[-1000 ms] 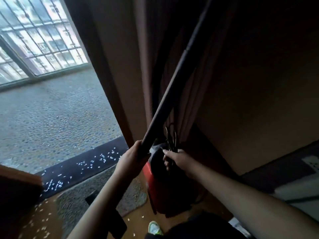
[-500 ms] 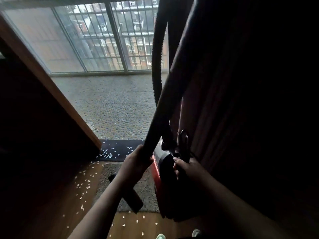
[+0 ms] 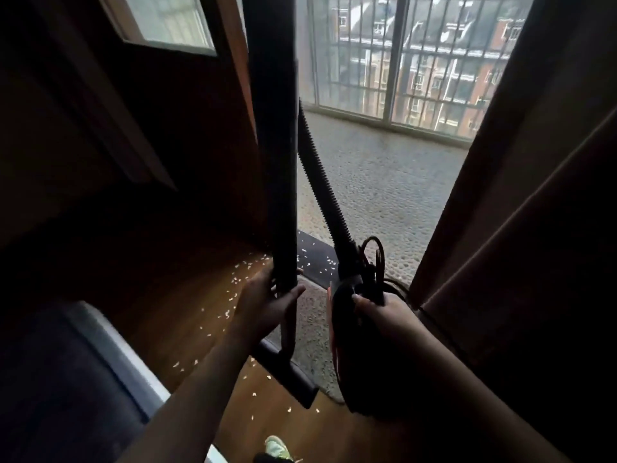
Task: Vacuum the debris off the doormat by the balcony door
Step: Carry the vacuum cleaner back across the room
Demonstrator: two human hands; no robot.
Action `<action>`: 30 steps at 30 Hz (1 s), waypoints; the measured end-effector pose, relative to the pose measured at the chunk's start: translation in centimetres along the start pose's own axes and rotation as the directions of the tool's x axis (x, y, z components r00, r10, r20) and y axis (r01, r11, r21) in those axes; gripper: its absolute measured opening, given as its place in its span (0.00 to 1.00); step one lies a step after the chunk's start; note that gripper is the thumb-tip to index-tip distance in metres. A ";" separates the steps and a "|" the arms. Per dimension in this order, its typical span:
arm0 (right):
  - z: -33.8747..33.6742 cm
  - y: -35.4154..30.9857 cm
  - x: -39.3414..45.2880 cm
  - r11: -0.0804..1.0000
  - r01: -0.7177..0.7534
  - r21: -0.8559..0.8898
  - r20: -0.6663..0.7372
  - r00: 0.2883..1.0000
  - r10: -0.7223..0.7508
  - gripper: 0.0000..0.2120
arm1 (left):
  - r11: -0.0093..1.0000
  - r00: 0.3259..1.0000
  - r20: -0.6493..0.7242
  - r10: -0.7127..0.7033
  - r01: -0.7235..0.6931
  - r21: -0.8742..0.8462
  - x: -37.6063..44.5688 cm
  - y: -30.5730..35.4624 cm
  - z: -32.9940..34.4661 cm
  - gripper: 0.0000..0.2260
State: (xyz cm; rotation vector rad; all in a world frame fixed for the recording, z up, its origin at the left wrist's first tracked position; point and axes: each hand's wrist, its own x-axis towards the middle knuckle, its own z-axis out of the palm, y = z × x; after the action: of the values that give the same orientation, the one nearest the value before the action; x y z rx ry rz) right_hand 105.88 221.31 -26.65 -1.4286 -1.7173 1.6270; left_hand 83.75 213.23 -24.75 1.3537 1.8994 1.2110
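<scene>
From the head camera, your left hand [image 3: 267, 304] grips the vacuum wand [image 3: 277, 155] and your right hand [image 3: 387, 315] holds the canister [image 3: 354, 349], probably by its handle. Set the canister down beside the doormat [image 3: 312, 325], then lower the floor nozzle [image 3: 288, 374] flat. White debris [image 3: 233, 289] dots the wooden floor [image 3: 187, 332] at the dim threshold.

I can read no writing anywhere here. The vacuum body [image 3: 354, 329] I'm holding shows no legible brand or label. Nothing else carries a readable sign or number.
</scene>
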 end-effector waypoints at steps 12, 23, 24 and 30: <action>16.7 -9.0 6.5 0.977 0.155 -0.149 0.269 0.957 -0.111 0.07 | 0.937 0.921 -0.221 -0.321 0.274 -0.218 -2.3 -7.4 -15.5 0.14; 33.0 -18.2 10.5 0.920 0.303 -0.250 0.381 0.904 -0.194 0.06 | 0.938 0.853 -0.398 -0.337 0.266 -0.224 0.9 -12.9 -30.5 0.13; 34.1 -18.9 10.9 0.918 0.315 -0.242 0.390 0.898 -0.205 0.06 | 0.938 0.844 -0.419 -0.334 0.255 -0.235 1.3 -13.5 -31.4 0.13; 39.4 -23.1 14.7 0.931 0.299 -0.208 0.450 0.875 -0.180 0.06 | 0.943 0.790 -0.519 -0.325 0.227 -0.246 3.5 -16.3 -36.1 0.11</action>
State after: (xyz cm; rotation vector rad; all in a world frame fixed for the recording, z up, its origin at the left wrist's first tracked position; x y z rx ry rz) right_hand 58.29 217.58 -21.45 -0.9465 -2.3389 1.6968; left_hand 45.93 201.38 -21.62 0.6242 2.2090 1.6889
